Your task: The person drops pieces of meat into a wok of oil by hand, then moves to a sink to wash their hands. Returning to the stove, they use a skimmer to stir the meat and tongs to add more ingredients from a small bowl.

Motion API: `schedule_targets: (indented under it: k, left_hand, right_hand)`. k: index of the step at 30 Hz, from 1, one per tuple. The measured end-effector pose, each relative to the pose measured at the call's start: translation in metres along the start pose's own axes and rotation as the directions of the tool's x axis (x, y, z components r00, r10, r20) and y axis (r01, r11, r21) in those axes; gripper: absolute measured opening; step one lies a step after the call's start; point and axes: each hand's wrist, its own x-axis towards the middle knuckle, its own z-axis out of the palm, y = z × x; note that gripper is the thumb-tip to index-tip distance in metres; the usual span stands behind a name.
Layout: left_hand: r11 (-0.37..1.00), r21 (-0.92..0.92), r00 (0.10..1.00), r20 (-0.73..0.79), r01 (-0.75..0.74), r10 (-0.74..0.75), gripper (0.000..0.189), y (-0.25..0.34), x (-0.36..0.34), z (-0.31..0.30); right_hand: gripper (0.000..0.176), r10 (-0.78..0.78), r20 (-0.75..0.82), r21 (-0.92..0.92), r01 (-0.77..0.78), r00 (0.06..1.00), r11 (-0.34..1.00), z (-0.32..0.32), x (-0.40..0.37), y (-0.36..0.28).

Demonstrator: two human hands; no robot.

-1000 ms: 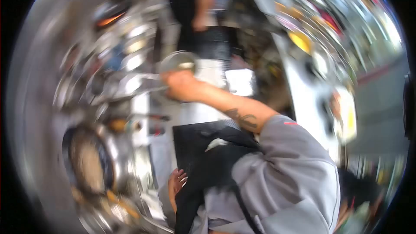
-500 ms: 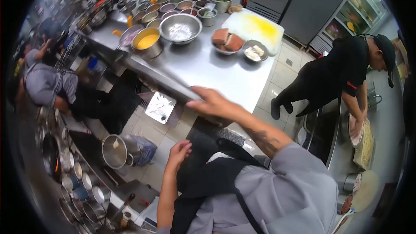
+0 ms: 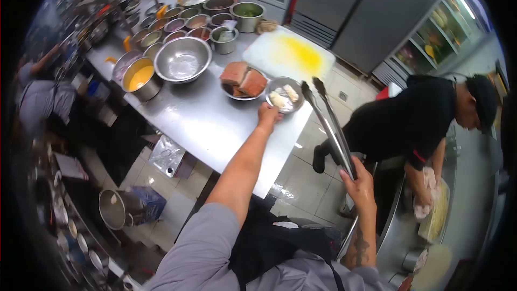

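My left hand (image 3: 269,117) reaches across the steel table and grips the near rim of a small metal bowl (image 3: 298,109). Pale yellowish-white pieces (image 3: 278,100) lie in that bowl. In my right hand (image 3: 358,184) is a pair of metal tongs (image 3: 335,136), pointing up and away with their dark tips slightly apart, beyond the table's right edge. Just left of the small bowl stands another metal bowl (image 3: 237,96) holding thick orange-pink blocks (image 3: 252,83), perhaps fish.
Behind the bowls lies a yellow-stained white cutting board (image 3: 264,53). A large steel bowl (image 3: 183,59), a pot of yellow liquid (image 3: 156,87) and several containers fill the left side. A co-worker in black (image 3: 398,118) bends over a counter on the right; another person (image 3: 48,99) is at far left.
My left hand has gone from beside my body to the small bowl. My right hand has swung from over the table's front edge to the right with the tongs.
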Motion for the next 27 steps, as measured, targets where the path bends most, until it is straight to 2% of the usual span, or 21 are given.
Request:
schedule_targets:
  k: [1,2,4,5,6,7,8,9,11,12,13,14,15,16,18,19,20,22,24,25,27]
  left_hand:
    - [0.997,-0.021,0.997,0.021,-0.08,0.081,0.029,0.018,-0.027,0.004]
    - [0.992,-0.052,0.994,-0.003,-0.111,0.111,0.027,-0.007,-0.013,-0.003]
    - [0.998,-0.004,0.998,-0.015,-0.055,0.055,0.028,-0.001,-0.049,-0.02]
    - [0.994,-0.092,0.996,-0.079,-0.054,0.047,0.028,-0.001,-0.072,-0.028]
    - [0.986,-0.152,0.998,0.013,-0.066,0.069,0.023,-0.004,-0.096,-0.052]
    - [0.981,-0.185,0.998,-0.007,-0.061,0.061,0.018,-0.009,-0.12,-0.073]
    - [0.948,-0.302,0.995,-0.048,-0.101,0.091,0.016,-0.015,-0.145,-0.094]
    - [0.963,-0.262,0.994,-0.102,-0.07,0.044,0.017,-0.002,-0.185,-0.116]
    - [0.957,-0.269,0.975,-0.217,-0.112,0.053,0.017,-0.01,-0.244,-0.173]
    - [0.932,-0.307,0.939,-0.334,-0.191,0.083,0.017,0.0,-0.285,-0.193]
    - [0.9,-0.357,0.904,-0.418,-0.252,0.087,0.019,-0.012,-0.315,-0.22]
    - [0.875,-0.374,0.856,-0.51,-0.308,0.083,0.021,-0.016,-0.35,-0.245]
    - [0.847,-0.36,0.777,-0.622,-0.392,0.096,0.018,-0.026,-0.383,-0.266]
    - [0.784,-0.347,0.697,-0.702,-0.516,0.148,0.013,-0.027,-0.426,-0.281]
    - [0.718,-0.254,0.464,-0.879,-0.648,0.108,0.007,-0.049,-0.494,-0.32]
    - [0.726,-0.12,0.291,-0.95,-0.678,0.114,0.01,-0.043,-0.537,-0.326]
    - [0.686,-0.038,0.138,-0.986,-0.726,0.092,0.009,-0.045,-0.574,-0.335]
    - [0.664,0.135,-0.114,-0.991,-0.735,0.074,0.01,-0.051,-0.65,-0.349]
    - [0.63,0.255,-0.293,-0.955,-0.734,0.045,0.008,-0.046,-0.72,-0.347]
    - [0.624,0.317,-0.38,-0.924,-0.714,0.035,0.008,-0.05,-0.75,-0.344]
    - [0.573,0.416,-0.486,-0.873,-0.706,0.037,0.007,-0.069,-0.798,-0.347]
  right_hand:
    - [0.045,-0.022,0.013,-0.034,0.023,1.0,0.999,-0.002,0.002,0.003]
    - [0.045,-0.058,0.015,-0.04,0.059,0.998,0.997,-0.004,0.007,0.004]
    - [0.046,-0.114,0.063,0.013,0.113,0.992,0.994,0.0,0.017,0.011]
    - [0.047,-0.122,0.101,0.059,0.117,0.987,0.991,0.007,0.025,0.011]
    - [0.047,-0.185,0.169,0.115,0.167,0.968,0.979,0.015,0.034,-0.004]
    - [0.048,-0.244,0.235,0.167,0.208,0.941,0.964,0.02,0.04,-0.02]
    - [0.048,-0.188,0.367,0.202,0.119,0.911,0.972,0.029,0.046,-0.032]
    - [0.05,-0.259,0.415,0.159,0.211,0.872,0.965,0.045,0.056,-0.025]
    - [0.052,-0.489,0.508,0.269,0.408,0.709,0.872,0.079,0.063,-0.07]
    - [0.052,-0.573,0.515,0.291,0.499,0.637,0.816,0.102,0.065,-0.082]
    - [0.052,-0.727,0.479,0.347,0.656,0.491,0.671,0.124,0.064,-0.104]
    - [0.052,-0.758,0.517,0.349,0.71,0.398,0.611,0.135,0.052,-0.142]
    - [0.052,-0.779,0.549,0.353,0.761,0.303,0.545,0.145,0.035,-0.18]
    - [0.051,-0.853,0.501,0.408,0.829,0.146,0.382,0.162,0.022,-0.206]
    - [0.049,-0.846,0.529,0.457,0.862,-0.065,0.219,0.175,-0.025,-0.274]
    - [0.048,-0.841,0.507,0.499,0.86,-0.187,0.11,0.181,-0.052,-0.302]
    - [0.048,-0.818,0.511,0.535,0.843,-0.264,0.062,0.185,-0.081,-0.327]
    - [0.045,-0.767,0.453,0.649,0.758,-0.455,-0.066,0.194,-0.141,-0.372]
    - [0.046,-0.705,0.313,0.698,0.657,-0.636,-0.283,0.199,-0.205,-0.406]
    - [0.046,-0.671,0.231,0.711,0.593,-0.704,-0.378,0.201,-0.236,-0.418]
    - [0.046,-0.582,0.225,0.735,0.529,-0.781,-0.425,0.193,-0.302,-0.44]
